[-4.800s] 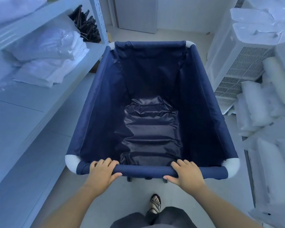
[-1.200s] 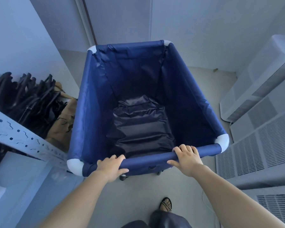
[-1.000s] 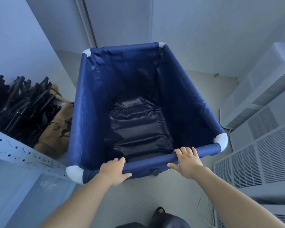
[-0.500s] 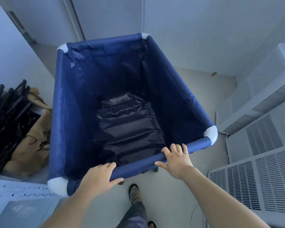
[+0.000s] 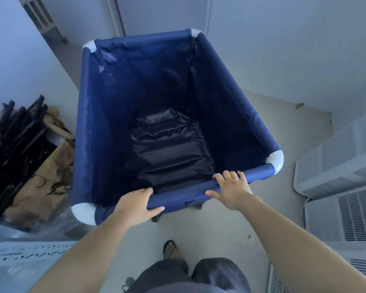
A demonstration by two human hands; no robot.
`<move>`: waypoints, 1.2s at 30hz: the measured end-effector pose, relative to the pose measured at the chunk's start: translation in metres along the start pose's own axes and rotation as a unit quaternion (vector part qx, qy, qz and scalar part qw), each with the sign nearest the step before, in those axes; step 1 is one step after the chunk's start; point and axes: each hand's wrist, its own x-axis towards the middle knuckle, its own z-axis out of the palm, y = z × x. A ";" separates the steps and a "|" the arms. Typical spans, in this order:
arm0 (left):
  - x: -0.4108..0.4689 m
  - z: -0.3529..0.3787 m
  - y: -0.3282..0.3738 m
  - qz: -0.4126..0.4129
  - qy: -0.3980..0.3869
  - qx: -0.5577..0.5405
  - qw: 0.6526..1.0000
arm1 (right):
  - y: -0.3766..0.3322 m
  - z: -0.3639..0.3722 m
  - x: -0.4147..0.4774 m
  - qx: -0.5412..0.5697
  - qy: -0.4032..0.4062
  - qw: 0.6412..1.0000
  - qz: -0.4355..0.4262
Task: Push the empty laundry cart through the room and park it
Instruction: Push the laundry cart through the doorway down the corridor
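I see deep navy fabric laundry cart with white corner joints (image 5: 106,127) at scene centre, on pale floor, far end close to white wall (image 5: 283,49). Inside only crumpled dark liner at bottom. My left hand (image 5: 135,205) wrapped around near top rail, left of middle, thumb under. My right hand (image 5: 232,189) on same rail further right, fingers curled over top, thumb along near side. Black hangers piled over tan bag (image 5: 44,176) just left of cart. White louvred units (image 5: 347,187) stacked at right. Sandalled foot (image 5: 170,249) on floor behind cart.
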 end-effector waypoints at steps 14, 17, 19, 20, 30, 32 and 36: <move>0.088 -0.005 0.096 -0.120 0.097 -0.031 0.988 | 0.106 -0.036 0.093 -0.002 0.010 0.989 -0.149; 0.103 -0.004 0.117 -0.140 0.106 -0.018 0.984 | 0.135 -0.044 0.114 -0.015 -0.004 0.983 -0.182; 0.113 -0.003 0.129 -0.144 0.121 0.005 0.982 | 0.151 -0.045 0.123 -0.022 0.013 0.981 -0.194; 0.117 -0.001 0.136 -0.145 0.143 0.012 0.979 | 0.158 -0.044 0.127 -0.024 0.023 0.979 -0.201; 0.173 -0.001 0.191 -0.149 0.172 0.004 0.974 | 0.227 -0.064 0.176 -0.048 0.019 0.971 -0.234; 0.186 -0.002 0.196 -0.133 0.191 0.027 0.972 | 0.235 -0.069 0.187 -0.047 0.019 0.971 -0.235; 0.208 -0.010 0.192 -0.136 0.216 0.057 0.965 | 0.238 -0.080 0.209 -0.025 0.033 0.968 -0.247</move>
